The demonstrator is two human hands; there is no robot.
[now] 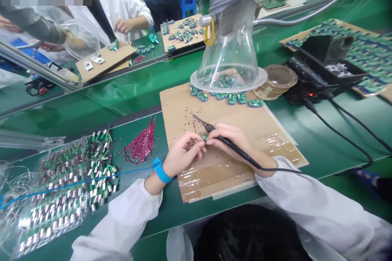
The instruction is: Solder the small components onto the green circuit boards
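Left hand (183, 154) pinching board (203, 137), right (228, 138) gripping soldering iron (243, 157)

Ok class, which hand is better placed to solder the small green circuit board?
Right hand, likely: it grips the slim black soldering iron, while the left hand holds the small green circuit board.

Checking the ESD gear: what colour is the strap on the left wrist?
The wrist strap is bright blue, clearest in the head view.
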